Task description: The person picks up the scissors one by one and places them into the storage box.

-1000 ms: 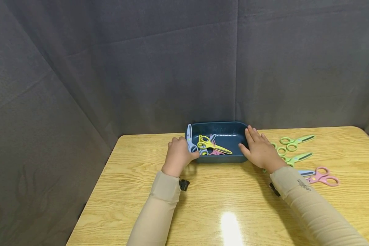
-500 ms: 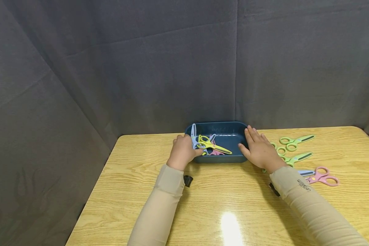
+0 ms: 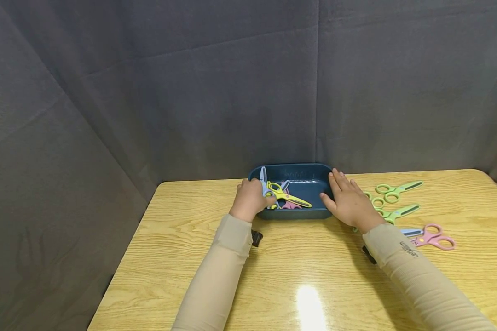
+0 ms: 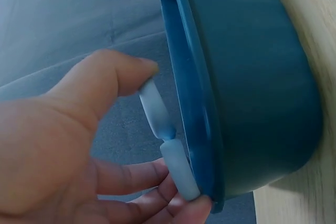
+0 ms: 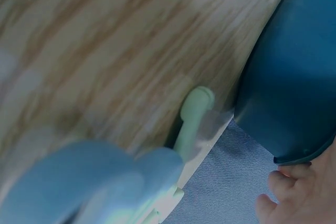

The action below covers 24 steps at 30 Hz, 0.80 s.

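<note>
My left hand (image 3: 250,197) pinches blue scissors (image 3: 263,175) by the handles over the left end of a dark blue bin (image 3: 318,189). In the left wrist view, thumb and fingers press on opposite sides of the blue scissors' handles (image 4: 179,169), close to the rim. Their blades point toward the back. Yellow scissors (image 3: 295,199) lie in the bin on top of pink, blue and other yellow ones, partly covered. With fingers straight, my right hand (image 3: 349,201) rests against the bin's right end; the right wrist view shows its fingertips (image 5: 281,182) at the rim.
Right of the bin lie green scissors (image 3: 399,191), more green scissors (image 3: 403,212) partly behind my right wrist, and pink scissors (image 3: 432,237) with a blue blade beside them. A grey curtain (image 3: 232,92) hangs right behind the wooden table (image 3: 182,239).
My left hand has moved right with the blue scissors, from the bin's left rim to over its inside. My right hand and the bin stay put.
</note>
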Tool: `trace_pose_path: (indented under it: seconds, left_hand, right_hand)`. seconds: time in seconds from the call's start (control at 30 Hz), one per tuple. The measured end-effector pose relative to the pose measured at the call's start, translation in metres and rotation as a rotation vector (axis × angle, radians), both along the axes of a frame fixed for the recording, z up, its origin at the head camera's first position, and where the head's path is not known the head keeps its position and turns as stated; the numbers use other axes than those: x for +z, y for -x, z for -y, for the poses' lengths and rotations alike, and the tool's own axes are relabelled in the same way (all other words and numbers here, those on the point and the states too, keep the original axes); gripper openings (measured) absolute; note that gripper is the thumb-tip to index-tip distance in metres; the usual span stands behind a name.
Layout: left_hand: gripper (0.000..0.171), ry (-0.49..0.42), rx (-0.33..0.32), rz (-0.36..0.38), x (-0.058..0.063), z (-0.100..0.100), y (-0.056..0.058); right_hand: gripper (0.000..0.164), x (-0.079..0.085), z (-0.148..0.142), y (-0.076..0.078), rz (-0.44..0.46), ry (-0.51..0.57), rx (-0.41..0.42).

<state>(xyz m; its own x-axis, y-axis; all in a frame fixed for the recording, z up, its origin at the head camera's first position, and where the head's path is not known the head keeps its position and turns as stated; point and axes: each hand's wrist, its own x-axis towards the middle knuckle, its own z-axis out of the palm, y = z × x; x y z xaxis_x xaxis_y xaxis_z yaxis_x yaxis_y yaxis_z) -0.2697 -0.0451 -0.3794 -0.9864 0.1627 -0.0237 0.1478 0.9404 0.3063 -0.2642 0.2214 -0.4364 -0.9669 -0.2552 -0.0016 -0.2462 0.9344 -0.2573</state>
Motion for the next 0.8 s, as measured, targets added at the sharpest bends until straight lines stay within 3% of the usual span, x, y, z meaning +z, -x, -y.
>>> trace_pose_path:
  seconds: [0.23,0.47,0.8]
  left_hand:
    - [0.053,0.066,0.013,0.002,0.0,-0.009,0.0]
    - [0.054,0.183,0.009,-0.032,-0.006,-0.015,0.002]
    - [0.06,0.222,0.107,-0.016,-0.014,-0.026,0.003]
  right_hand:
    - [0.079,-0.001,-0.001,-0.001,-0.002,0.007,0.004]
    - [0.078,0.001,0.0,-0.001,-0.001,0.01,-0.001]
    - [0.078,0.004,0.001,-0.002,0.01,0.017,-0.001]
